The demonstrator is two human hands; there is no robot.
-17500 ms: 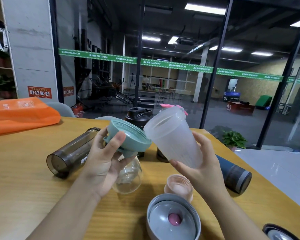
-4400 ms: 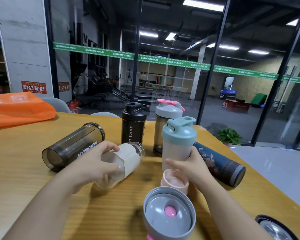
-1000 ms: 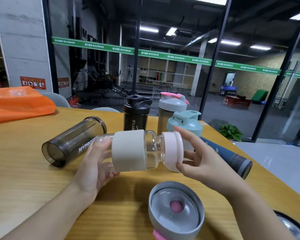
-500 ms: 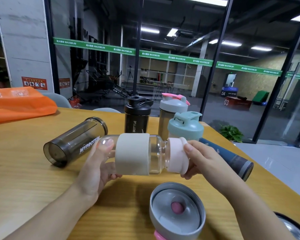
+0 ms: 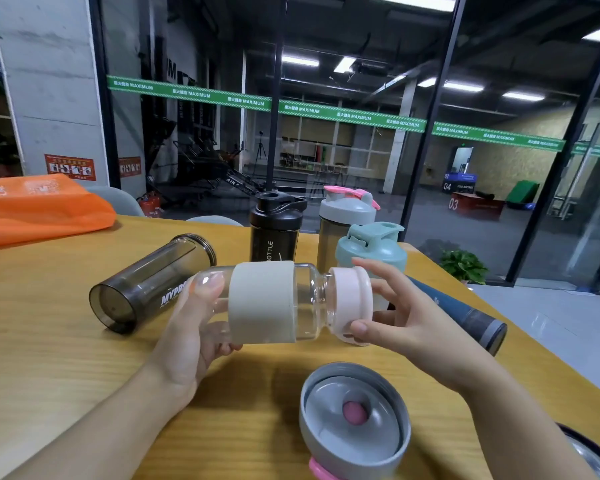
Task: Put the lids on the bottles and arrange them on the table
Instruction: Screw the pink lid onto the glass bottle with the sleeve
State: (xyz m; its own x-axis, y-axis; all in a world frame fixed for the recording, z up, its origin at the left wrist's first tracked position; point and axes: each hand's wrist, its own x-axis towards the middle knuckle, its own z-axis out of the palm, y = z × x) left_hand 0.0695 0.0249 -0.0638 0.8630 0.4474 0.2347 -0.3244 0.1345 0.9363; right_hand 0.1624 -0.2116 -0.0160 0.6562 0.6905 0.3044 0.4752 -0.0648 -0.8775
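Above wooden table point(image 5: 49, 358), hands: left point(image 5: 191, 337) grips glass bottle point(image 5: 267, 301), right point(image 5: 395, 317) pinches pink lid point(image 5: 350, 303) (glass-walled gym behind).

The clear bottle point(image 5: 284, 301), with a pale sleeve and a pink lid point(image 5: 352, 304) on its mouth, lies sideways in the air; behind it stand a capped black bottle point(image 5: 276, 230), a grey-lidded bottle point(image 5: 343, 220) and a teal-lidded bottle point(image 5: 373, 252); left of it a smoky bottle point(image 5: 149, 282) lies lidless; right, a blue bottle point(image 5: 465, 315) lies flat; below it a grey lid point(image 5: 355, 422) rests upturned.
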